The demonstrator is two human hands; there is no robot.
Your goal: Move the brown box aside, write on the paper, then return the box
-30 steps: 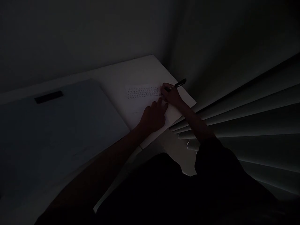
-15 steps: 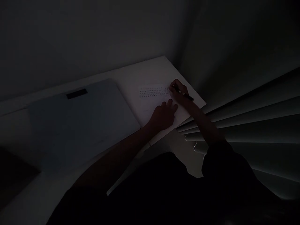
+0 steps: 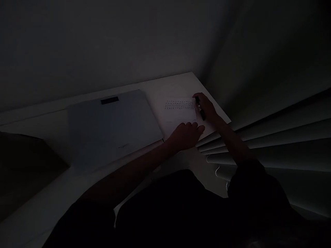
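One sheet of paper (image 3: 181, 113) is seen on the white desk (image 3: 157, 89), near its far right corner, with a few short rows of writing at its top. One dark pen (image 3: 200, 108) is held in the right hand (image 3: 207, 108), which is closed round it at the sheet's right edge, beside the end of the rows. The left hand (image 3: 187, 134) is laid on the sheet's near edge, fingers loosely curled; nothing can be seen held in it. One large pale-blue flat pad (image 3: 113, 127) with a single dark strip near its top is lying just left of the sheet. The room is very dim. Plain walls meet behind the corner, and blind slats (image 3: 271, 144) are seen to the right.
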